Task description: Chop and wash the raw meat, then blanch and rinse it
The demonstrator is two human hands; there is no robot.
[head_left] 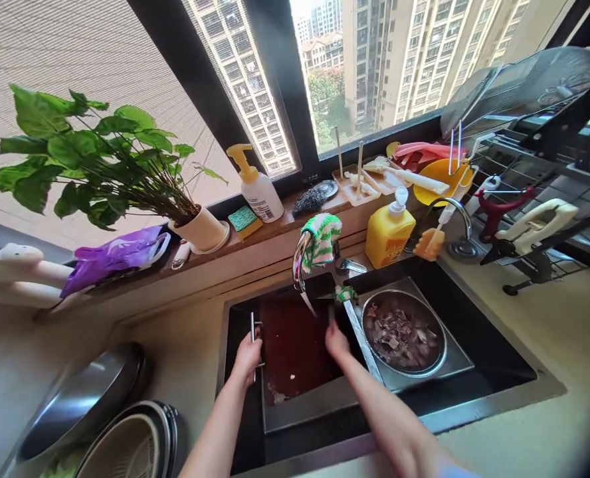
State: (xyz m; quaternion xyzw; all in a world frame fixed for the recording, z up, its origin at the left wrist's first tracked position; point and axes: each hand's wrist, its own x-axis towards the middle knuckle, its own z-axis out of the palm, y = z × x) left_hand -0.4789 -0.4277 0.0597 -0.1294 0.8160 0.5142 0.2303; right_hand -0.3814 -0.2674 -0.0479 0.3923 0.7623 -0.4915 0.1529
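Note:
A rectangular metal basin (305, 413) of dark red liquid sits tilted in the left part of the sink. My left hand (248, 356) is closed around the bar handle (253, 325) on its left side. Across from it, my right hand (337, 341) grips the basin's right side, its fingers partly hidden and slightly blurred. Above the liquid curves a chrome faucet (299, 262) with a green and white cloth (321, 239) over it, and water runs from its spout. To the right, a round bowl (443, 355) holds chopped dark meat (399, 335) in liquid.
A black sink (494, 362) surrounds both vessels, with a divider (365, 342) between them. Behind stand a yellow bottle (389, 232), a pump bottle (260, 192), a sponge (245, 221) and a potted plant (200, 229). A dish rack (539, 219) is right; bowls (90, 392) sit left.

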